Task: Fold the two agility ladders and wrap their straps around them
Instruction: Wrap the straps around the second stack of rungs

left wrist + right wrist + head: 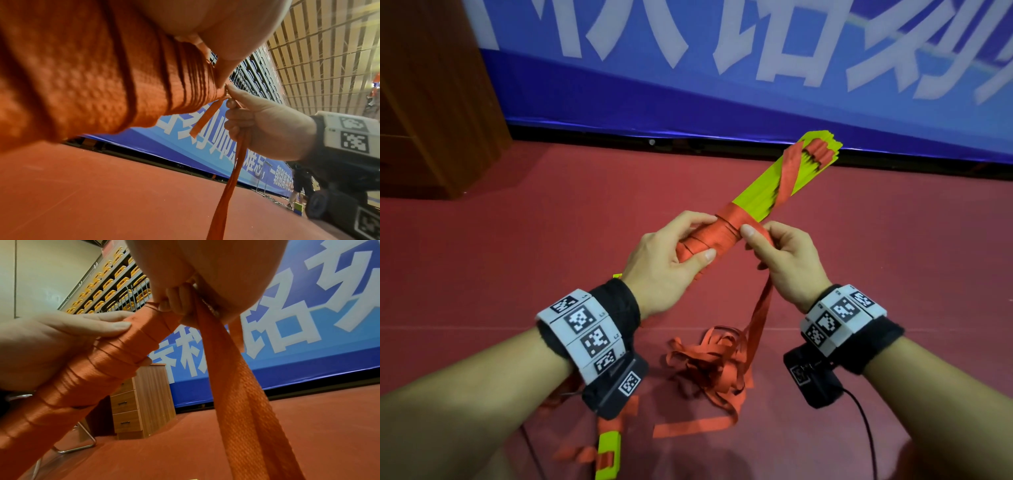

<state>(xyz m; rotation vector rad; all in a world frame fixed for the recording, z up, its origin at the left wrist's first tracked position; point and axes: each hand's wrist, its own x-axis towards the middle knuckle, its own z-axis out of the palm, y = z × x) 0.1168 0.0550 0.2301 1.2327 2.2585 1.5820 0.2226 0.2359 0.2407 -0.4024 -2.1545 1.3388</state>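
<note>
A folded agility ladder (763,185), a stack of yellow-green rungs, points up and to the right in the head view. Orange strap (715,233) is wound tightly round its near half, with one turn spiralling toward the far end. My left hand (671,257) grips the wrapped part (98,363), thumb on top. My right hand (774,253) pinches the strap at the edge of the winding; from it the loose strap (758,311) hangs down to a tangled pile (709,359) on the floor. The second ladder (607,452), yellow-green with orange strap, lies on the floor below my left wrist.
The floor (517,257) is red sports matting. A blue banner (722,68) with white characters runs along the back. A wooden cabinet (431,102) with drawers stands at the left. Cables (866,428) trail from my wrist cameras.
</note>
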